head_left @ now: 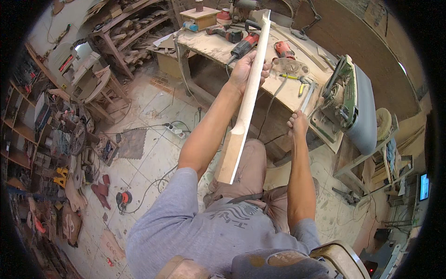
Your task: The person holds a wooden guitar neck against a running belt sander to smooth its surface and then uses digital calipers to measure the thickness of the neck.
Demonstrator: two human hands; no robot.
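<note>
My left hand [246, 72] is wrapped round a pale wooden guitar neck [253, 90], tilted upright in front of me. Its squared, blocky end [231, 158] hangs over my lap, while the narrow end reaches past the far side of the workbench. In my right hand [298, 123], at the bench's front edge, is the handle end of a flat metal file [307, 97], its blade pointing away from me. The file and the neck are apart. Just beyond the file, yellow-handled pliers [302, 83] lie on the bench.
On the dusty workbench [209, 50] lie a red and black grinder [245, 45], a red power tool [284, 50] and a cordless drill [225, 33]. A grey-cased machine [360, 109] stands at the right. A sander [123, 200] and cables lie on the tiled floor.
</note>
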